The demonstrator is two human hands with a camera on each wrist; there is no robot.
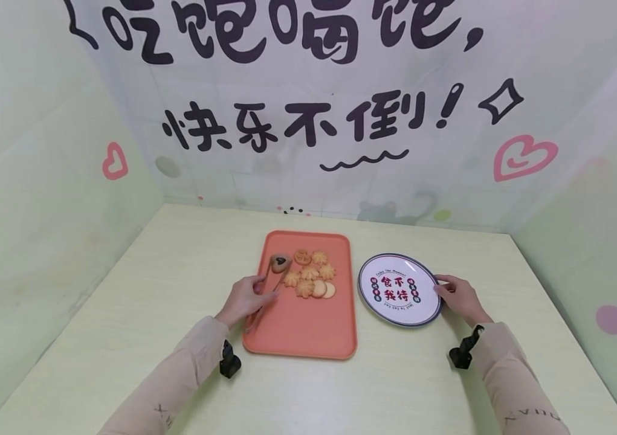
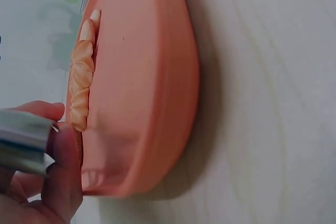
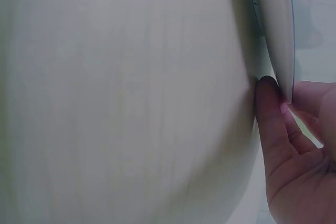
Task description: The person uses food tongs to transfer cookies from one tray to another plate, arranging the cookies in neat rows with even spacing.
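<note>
The plate (image 3: 275, 30) ran off the right wrist view's top edge — its printed face hidden; the tongs (image 2: 21, 140) were blurred, cut off left.

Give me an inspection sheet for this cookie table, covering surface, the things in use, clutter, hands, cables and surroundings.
Surface: pale wood-grain table, no spills seen.
Things in use: orange tray holds a cluster of cookies; metal tongs have their tips around a dark heart-shaped cookie at the tray's far left; round printed plate lies beside the tray with nothing on it.
Clutter: nothing seen.
Hands: left hand grips the tongs; right hand holds the plate's rim at its right edge.
Cables: nothing seen; a black strap sits at each wrist.
Surroundings: pale green side walls and a white backdrop with black lettering and pink hearts.
</note>
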